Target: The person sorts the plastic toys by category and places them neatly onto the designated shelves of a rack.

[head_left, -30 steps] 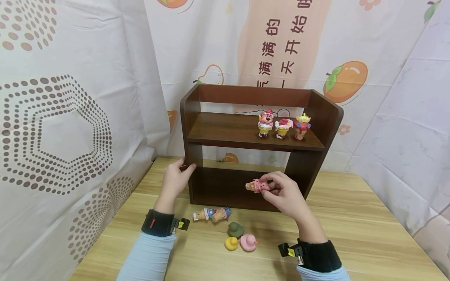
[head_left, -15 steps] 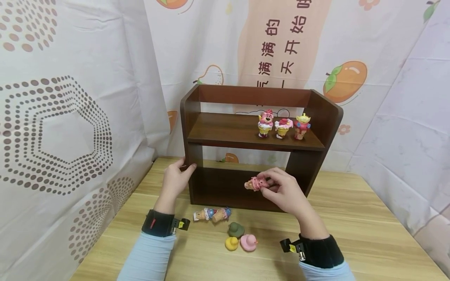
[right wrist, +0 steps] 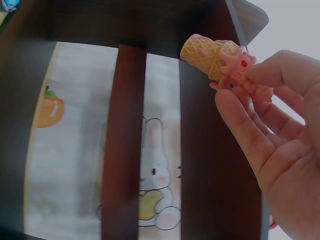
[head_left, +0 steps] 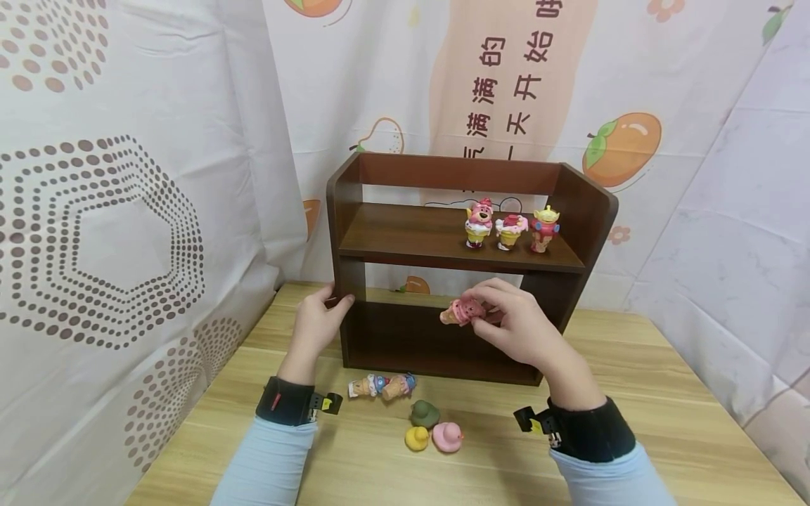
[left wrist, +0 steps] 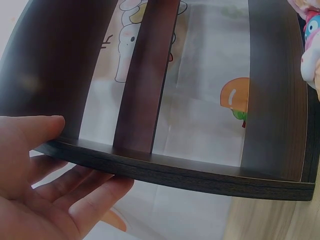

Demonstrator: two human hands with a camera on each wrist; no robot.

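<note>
My right hand (head_left: pixel 515 320) pinches a pink ice-cream-cone figurine (head_left: pixel 458 311) between thumb and fingers. It is held sideways in front of the lower opening of the dark brown wooden shelf (head_left: pixel 430 261). In the right wrist view the waffle cone (right wrist: pixel 207 56) points away from the fingertips, and the pink top is partly hidden by them. My left hand (head_left: pixel 318 320) grips the shelf's left side panel, thumb on the front edge and fingers behind, as the left wrist view shows (left wrist: pixel 65 190). Three figurines stand upright on the upper board's right: a pink bear (head_left: pixel 479 221), a pink-topped cone (head_left: pixel 510 232) and a yellow-headed one (head_left: pixel 543 229).
Two more cone figurines (head_left: pixel 382 386) lie on the wooden table (head_left: pixel 658 407) before the shelf. Nearer stand a green duck (head_left: pixel 424 414), a yellow duck (head_left: pixel 416 438) and a pink duck (head_left: pixel 448 437). A printed curtain (head_left: pixel 392 77) hangs behind the shelf.
My right hand has risen a little with the pink cone figurine, its forearm swinging to the right. The left hand keeps its grip on the shelf panel.
</note>
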